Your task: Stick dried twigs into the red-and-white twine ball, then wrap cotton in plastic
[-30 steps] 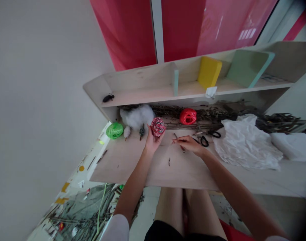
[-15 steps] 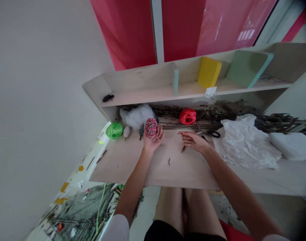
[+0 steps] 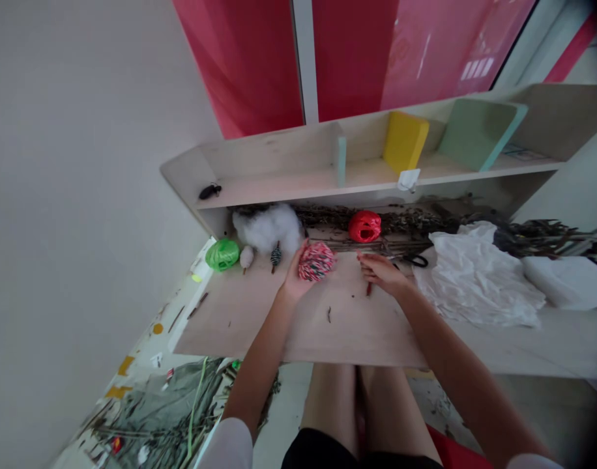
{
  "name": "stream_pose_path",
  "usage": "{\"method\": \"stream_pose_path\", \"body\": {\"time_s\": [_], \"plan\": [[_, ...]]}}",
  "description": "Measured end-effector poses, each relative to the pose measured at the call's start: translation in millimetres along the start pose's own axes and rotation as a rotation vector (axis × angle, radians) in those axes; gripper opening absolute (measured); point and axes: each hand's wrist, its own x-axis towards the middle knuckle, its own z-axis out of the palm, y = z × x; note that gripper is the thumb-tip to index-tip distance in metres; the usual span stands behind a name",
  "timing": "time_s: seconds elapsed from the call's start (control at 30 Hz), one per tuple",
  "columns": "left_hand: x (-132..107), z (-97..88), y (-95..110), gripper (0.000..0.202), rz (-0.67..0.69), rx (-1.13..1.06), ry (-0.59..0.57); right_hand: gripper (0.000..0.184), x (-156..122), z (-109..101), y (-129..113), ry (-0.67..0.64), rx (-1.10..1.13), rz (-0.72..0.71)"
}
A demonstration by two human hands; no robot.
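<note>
My left hand (image 3: 296, 280) cups a ball of red-and-white twine (image 3: 317, 261), which looks blurred by motion, just above the pale wooden desk (image 3: 259, 326). To its right, my right hand (image 3: 384, 273) rests low over the desk with its fingers curled around a thin twig (image 3: 369, 287) whose end sticks out below the palm. Black-handled scissors (image 3: 416, 260) lie just behind that hand, partly hidden by it.
Along the back of the desk lie a green twine ball (image 3: 222, 254), a white cotton tuft (image 3: 268, 228), a red twine ball (image 3: 365, 226) and a row of dry twigs (image 3: 425, 225). Crumpled white paper (image 3: 479, 273) covers the right side. A shelf (image 3: 357, 176) stands above.
The twine ball has moved right and lower in my left hand. My right hand has shifted right toward the scissors, and the twig now hangs under it.
</note>
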Motion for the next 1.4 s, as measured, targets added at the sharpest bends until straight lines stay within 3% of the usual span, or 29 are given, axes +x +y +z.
{"method": "stream_pose_path", "body": {"time_s": [0.1, 0.2, 0.4, 0.53, 0.63, 0.83, 0.93, 1.07, 1.23, 1.4], "plan": [[2.0, 9.9, -9.5, 0.036, -0.028, 0.155, 0.048, 0.051, -0.8, -1.9, -4.1, 0.016, 0.139, -0.029], [3.5, 14.8, -18.9, 0.039, -0.04, 0.358, 0.049, 0.052, -2.5, -2.7, -7.1, -0.01, 0.181, -0.055], [-3.4, 16.5, -23.7, 0.046, 0.125, 0.786, -0.014, 0.047, -4.3, -0.4, -8.2, -0.078, 0.213, -0.104], [-4.3, 17.1, -28.7, 0.061, 0.228, 0.842, -0.024, 0.043, -8.3, 3.9, -11.2, -0.126, 0.236, -0.142], [-1.4, 16.8, -31.1, 0.059, 0.34, 0.842, -0.025, 0.039, -12.5, 7.4, -14.5, -0.139, 0.217, -0.183], [6.3, 8.9, -29.7, 0.041, 0.65, 1.115, 0.207, 0.036, -17.6, 15.7, -12.6, -0.177, 0.059, -0.245], [9.8, 4.0, -30.1, 0.037, 0.713, 1.091, 0.315, 0.038, -18.4, 20.0, -8.3, -0.192, -0.069, -0.216], [10.9, 2.5, -29.8, 0.039, 0.667, 0.963, 0.399, 0.042, -17.0, 23.9, -2.8, -0.179, -0.166, -0.169], [9.8, 4.7, -27.6, 0.043, 0.57, 0.845, 0.368, 0.041, -12.8, 24.0, -0.9, -0.164, -0.083, -0.164], [10.4, 7.4, -27.8, 0.046, 0.561, 0.819, 0.387, 0.04, -12.7, 21.0, -4.6, -0.153, 0.009, -0.166]]}}
